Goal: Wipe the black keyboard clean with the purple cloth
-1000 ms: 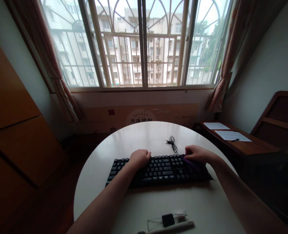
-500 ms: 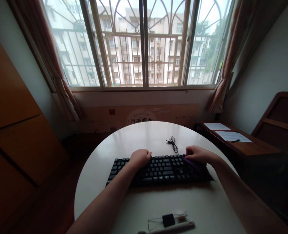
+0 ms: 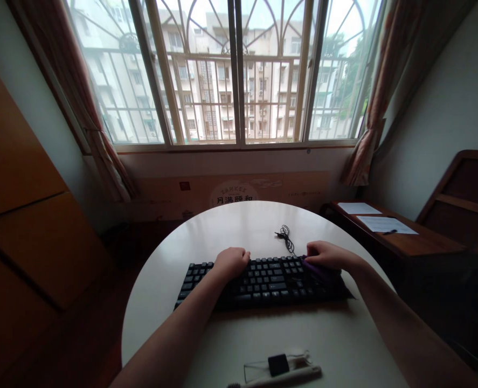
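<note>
Keyboard [image 3: 269, 281] lies flat on the round white table [image 3: 150, 318] in front of you, under both your hands, its long side running L to R. Your L grip [image 3: 231, 262] is on the keyboard's L half, fingers curled in, thumb by the far edge; can't tell if it's pinching the keyboard or just resting on it, b/c the fingertips are hidden. Your R grip [image 3: 328, 254] is at the R end, fingers bunched on a purple cloth [image 3: 318, 271], pinching it against the keys there. Most of the visible keys sit btwn your two grips, w/ a few more L of your L grip. The tied black cord [image 3: 286, 237] is on the table just past the far edge, btwn the grips, a bit nearer the R one. Closer to you than either grip: wire tool w/ black block [image 3: 278, 365], and right beside it a pale brush [image 3: 289, 376], bristles toward your L.
</note>
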A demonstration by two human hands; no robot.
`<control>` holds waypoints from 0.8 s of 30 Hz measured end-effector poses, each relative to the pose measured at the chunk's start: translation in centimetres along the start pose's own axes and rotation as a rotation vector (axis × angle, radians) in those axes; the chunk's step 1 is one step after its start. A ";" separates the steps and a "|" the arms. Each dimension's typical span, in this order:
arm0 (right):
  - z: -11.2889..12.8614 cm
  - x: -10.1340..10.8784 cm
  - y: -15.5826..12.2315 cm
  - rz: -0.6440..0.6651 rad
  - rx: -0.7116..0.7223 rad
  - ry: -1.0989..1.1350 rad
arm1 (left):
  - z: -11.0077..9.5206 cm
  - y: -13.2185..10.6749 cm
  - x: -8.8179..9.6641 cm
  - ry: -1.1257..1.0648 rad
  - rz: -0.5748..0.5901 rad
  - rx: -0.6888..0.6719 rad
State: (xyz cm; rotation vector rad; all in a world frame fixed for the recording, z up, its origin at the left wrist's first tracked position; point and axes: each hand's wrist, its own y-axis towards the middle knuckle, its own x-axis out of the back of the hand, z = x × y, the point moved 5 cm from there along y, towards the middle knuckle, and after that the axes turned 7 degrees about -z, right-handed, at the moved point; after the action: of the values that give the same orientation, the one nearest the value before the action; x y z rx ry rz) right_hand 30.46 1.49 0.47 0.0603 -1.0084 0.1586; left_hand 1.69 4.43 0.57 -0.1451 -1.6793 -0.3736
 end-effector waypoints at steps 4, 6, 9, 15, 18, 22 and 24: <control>0.1 0.0 0.0 0.001 0.006 -0.010 | 0.0 0.0 0.0 -0.001 -0.001 -0.001; 0.1 0.1 -0.1 0.004 0.008 -0.012 | 0.0 0.0 -0.1 -0.004 -0.009 -0.008; 0.1 0.0 -0.1 0.009 0.012 -0.015 | 0.1 0.1 -0.2 -0.008 -0.012 -0.012; 0.0 0.0 -0.1 0.012 0.014 -0.013 | 0.1 0.1 -0.3 -0.008 -0.004 -0.011; -0.1 -0.1 -0.1 0.020 0.009 -0.003 | 0.2 0.1 -0.3 -0.010 -0.001 -0.008; -0.1 -0.1 -0.1 0.030 0.006 0.012 | 0.2 0.2 -0.3 -0.008 -0.009 -0.013; 0.0 -0.2 -0.1 0.029 0.007 0.013 | 0.2 0.1 -0.3 -0.004 -0.011 -0.014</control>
State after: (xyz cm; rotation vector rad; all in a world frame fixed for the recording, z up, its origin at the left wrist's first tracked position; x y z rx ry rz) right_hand 30.40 1.39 0.32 0.0506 -0.9963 0.1887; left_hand 1.57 4.67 0.27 -0.1468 -1.6825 -0.3940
